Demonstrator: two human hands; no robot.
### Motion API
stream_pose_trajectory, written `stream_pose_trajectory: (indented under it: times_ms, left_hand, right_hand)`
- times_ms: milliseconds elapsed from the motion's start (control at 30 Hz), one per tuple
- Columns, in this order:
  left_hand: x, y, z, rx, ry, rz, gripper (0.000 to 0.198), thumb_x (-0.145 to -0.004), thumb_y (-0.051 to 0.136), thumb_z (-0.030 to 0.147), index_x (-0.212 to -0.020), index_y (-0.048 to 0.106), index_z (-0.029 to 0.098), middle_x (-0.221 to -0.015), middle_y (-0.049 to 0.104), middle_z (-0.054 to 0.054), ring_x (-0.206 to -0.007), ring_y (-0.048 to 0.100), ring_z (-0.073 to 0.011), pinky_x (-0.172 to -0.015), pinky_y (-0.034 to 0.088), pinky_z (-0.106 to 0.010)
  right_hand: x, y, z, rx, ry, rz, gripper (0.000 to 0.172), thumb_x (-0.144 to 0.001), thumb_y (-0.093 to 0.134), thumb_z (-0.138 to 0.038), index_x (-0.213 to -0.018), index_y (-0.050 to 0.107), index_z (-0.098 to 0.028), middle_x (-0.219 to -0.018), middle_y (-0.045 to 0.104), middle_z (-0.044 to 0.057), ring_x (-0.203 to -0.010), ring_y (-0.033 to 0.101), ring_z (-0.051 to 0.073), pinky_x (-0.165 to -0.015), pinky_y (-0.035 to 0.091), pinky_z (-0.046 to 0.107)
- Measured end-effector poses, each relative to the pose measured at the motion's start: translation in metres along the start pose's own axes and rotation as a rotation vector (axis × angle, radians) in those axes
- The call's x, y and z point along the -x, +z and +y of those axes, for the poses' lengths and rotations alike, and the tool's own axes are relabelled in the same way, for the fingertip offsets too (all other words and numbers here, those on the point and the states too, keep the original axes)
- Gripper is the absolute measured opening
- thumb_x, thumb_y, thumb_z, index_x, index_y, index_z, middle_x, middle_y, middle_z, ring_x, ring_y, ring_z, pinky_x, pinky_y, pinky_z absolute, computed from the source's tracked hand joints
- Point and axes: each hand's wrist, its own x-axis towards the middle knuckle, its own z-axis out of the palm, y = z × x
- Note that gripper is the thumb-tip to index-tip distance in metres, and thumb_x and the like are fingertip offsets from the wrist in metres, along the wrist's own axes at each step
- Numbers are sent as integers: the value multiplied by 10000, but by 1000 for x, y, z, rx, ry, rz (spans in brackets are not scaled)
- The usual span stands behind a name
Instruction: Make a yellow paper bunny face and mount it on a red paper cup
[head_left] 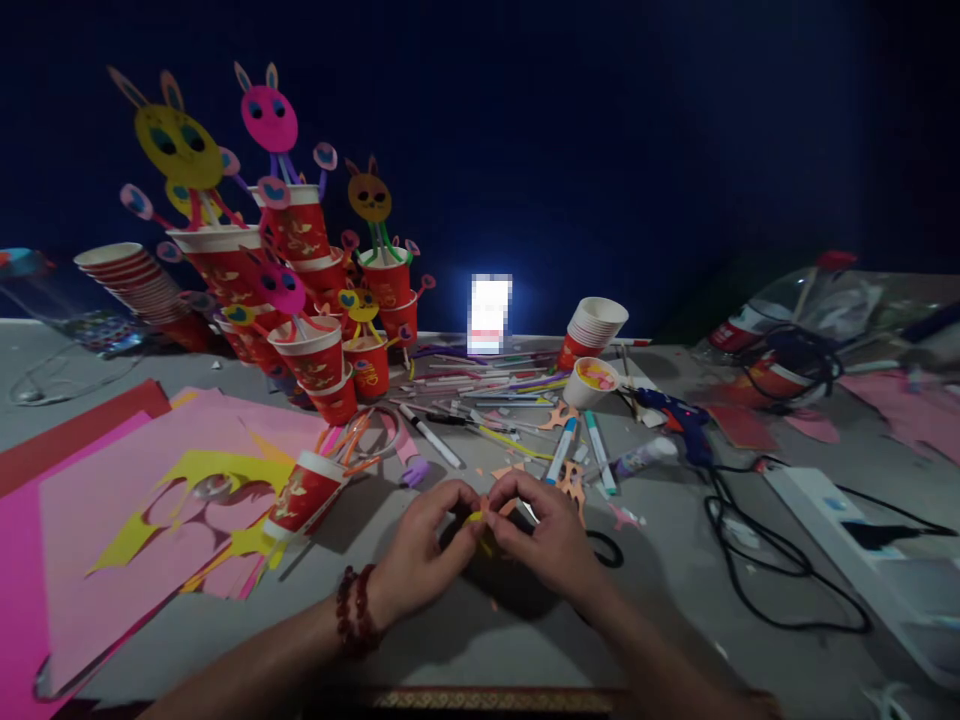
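Both hands meet low over the middle of the table, fingertips pinched together. Between them is a small piece of yellow and orange paper (475, 519), mostly covered by the fingers. My left hand (431, 535), with a dark red beaded bracelet (357, 610) at its wrist, pinches it from the left. From the right, thumb and forefinger of my right hand (541, 535) close on the same piece. A black loop like a scissors handle (606, 549) shows beside my right hand. Orange paper offcuts (572, 485) lie just beyond the fingers.
Red paper cups with paper rabbit figures (304, 350) stand stacked at back left. Pink paper sheets (97, 560) cover the left side. Markers (561, 450), a white cup of paper pieces (595, 382), a glue gun (679, 415) and its black cable (780, 625) lie right of centre.
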Motion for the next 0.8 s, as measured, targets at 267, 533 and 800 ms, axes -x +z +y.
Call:
stream_pose_trajectory:
  times_ms: [267, 533, 800]
  left_hand:
    - [-1, 2, -2, 7, -13, 11, 70, -879, 508, 194, -822, 549, 195, -779, 609, -3, -729, 564, -146, -685, 429, -228]
    - [0, 3, -2, -59, -5, 39, 46, -837, 520, 160, -812, 542, 192, -770, 610, -3, -724, 568, -149, -684, 427, -234]
    - [0, 4, -4, -64, -8, 29, 54, -838, 524, 154, -808, 541, 196, -768, 605, 2, -717, 558, -146, -678, 422, -232]
  right_hand:
    - [1, 1, 1, 29, -24, 4, 23, -796, 586, -224, -777, 592, -212, -754, 645, -3, -724, 602, 166, -677, 428, 266]
    - [2, 0, 3, -107, 3, -49, 78, -837, 552, -256, -822, 604, -200, -785, 629, 7, -741, 595, 168, -686, 440, 271]
    - [0, 0, 0, -19, 3, -49, 22, -805, 569, -203, -793, 586, -198, -769, 625, -1, -740, 590, 165, -700, 432, 271]
